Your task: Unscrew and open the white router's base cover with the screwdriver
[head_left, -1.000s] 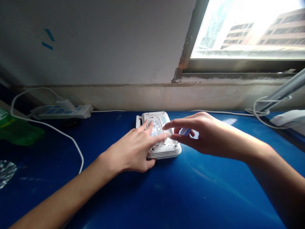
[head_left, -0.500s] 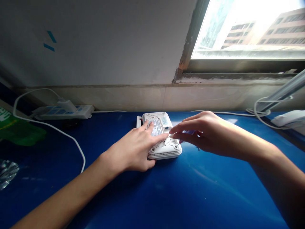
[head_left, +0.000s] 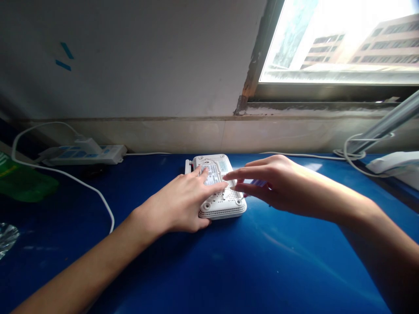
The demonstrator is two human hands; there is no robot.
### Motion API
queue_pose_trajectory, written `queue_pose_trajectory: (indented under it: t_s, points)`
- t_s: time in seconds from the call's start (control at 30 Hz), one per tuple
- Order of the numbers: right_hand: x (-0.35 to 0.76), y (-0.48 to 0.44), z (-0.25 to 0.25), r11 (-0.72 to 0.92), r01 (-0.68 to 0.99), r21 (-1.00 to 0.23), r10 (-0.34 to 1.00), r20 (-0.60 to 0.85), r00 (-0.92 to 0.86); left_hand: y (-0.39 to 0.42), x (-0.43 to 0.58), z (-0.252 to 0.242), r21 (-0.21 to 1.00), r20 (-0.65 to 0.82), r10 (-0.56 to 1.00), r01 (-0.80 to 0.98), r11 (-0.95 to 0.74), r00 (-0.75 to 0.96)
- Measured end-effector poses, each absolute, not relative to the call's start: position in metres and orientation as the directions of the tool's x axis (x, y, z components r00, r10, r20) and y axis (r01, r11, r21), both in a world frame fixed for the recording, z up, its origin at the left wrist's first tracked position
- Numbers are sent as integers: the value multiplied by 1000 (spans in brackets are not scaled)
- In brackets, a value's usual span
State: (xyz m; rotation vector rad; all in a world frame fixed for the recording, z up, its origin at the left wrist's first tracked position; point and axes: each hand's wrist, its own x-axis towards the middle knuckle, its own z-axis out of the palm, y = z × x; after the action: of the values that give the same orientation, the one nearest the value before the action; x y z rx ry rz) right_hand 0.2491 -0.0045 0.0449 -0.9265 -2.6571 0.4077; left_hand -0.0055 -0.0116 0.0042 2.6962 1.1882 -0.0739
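Observation:
A white router (head_left: 229,209) lies with its underside up on the blue table. It has vent holes, round feet and a printed label. My left hand (head_left: 186,200) is closed on its left and near side, with fingers spread over the top face. From the right, my right hand (head_left: 265,179) reaches over the router, its fingertips a little apart near the small white tab (head_left: 226,192) in the middle. Whether those fingertips touch the casing cannot be made out. Something bluish-violet shows below the right fingers, mostly hidden.
A white power strip (head_left: 85,155) with a plugged-in cable sits at the back left. Further left lies a green bottle (head_left: 26,183). A metal pole (head_left: 382,126) with a wound white cable (head_left: 352,152) stands at the right, under the window (head_left: 327,52).
The right fingers have slid slightly left across the router and now cover the small dark slot seen before. The left hand keeps its hold. The whole view has shifted a little.

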Motion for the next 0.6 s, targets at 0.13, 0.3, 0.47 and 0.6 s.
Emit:
queue_pose_trajectory:
  t_s: [0.13, 0.3, 0.47, 0.6]
  points:
    - [250, -7, 46, 784, 521, -336, 605, 228, -763, -10, -5, 4, 147, -95, 719, 724, -675, 689]
    - [247, -9, 49, 762, 532, -369, 620, 177, -764, -10, -5, 0, 134, -82, 718, 722, -679, 691]
    - [245, -6, 44, 764, 531, -366, 623, 207, -754, -10, -4, 2, 125, -93, 726, 731, -670, 681]
    - [244, -9, 46, 784, 513, -349, 601, 225, -767, -11, -3, 4, 136, -103, 724, 731, -669, 682]
